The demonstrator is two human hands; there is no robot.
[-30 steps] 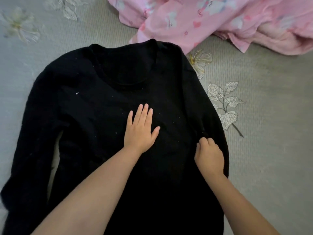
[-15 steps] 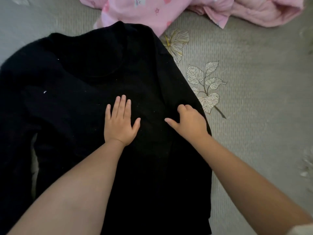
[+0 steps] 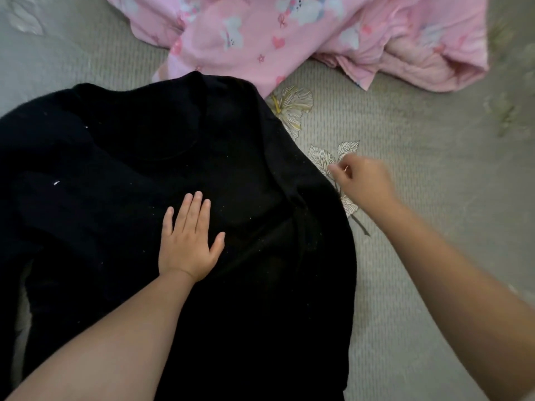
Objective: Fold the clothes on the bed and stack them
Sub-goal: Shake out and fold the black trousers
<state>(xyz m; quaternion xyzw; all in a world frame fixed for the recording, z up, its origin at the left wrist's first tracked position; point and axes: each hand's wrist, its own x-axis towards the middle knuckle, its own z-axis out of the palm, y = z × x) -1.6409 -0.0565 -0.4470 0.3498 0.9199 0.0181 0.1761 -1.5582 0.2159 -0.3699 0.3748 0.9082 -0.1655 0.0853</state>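
Two bare hands work a black sweater point(image 3: 121, 180) spread across the grey floral bed point(image 3: 419, 175), its neckline pointing toward the far edge, where a crumpled pink garment point(image 3: 304, 33) lies just touching the collar. The left hand point(image 3: 188, 241) stays flat on the chest of the sweater, fingers straight, pinning the cloth. The right hand point(image 3: 366, 182) — half a second ago resting on the folded-in right side — has lifted off and now hovers over the leaf print just beside the sweater's right edge, fingers loosely curled; whether its grip pinches a thread of fabric or holds nothing cannot be told, as the fingertips are blurred. The right sleeve appears already laid inward over the body, leaving a diagonal ridge beside the left hand. The shift suggests the right side is settled — the left sleeve, bunched toward the bed's left edge, looks like the next fold, with the pink piece unfolded and no stack begun.
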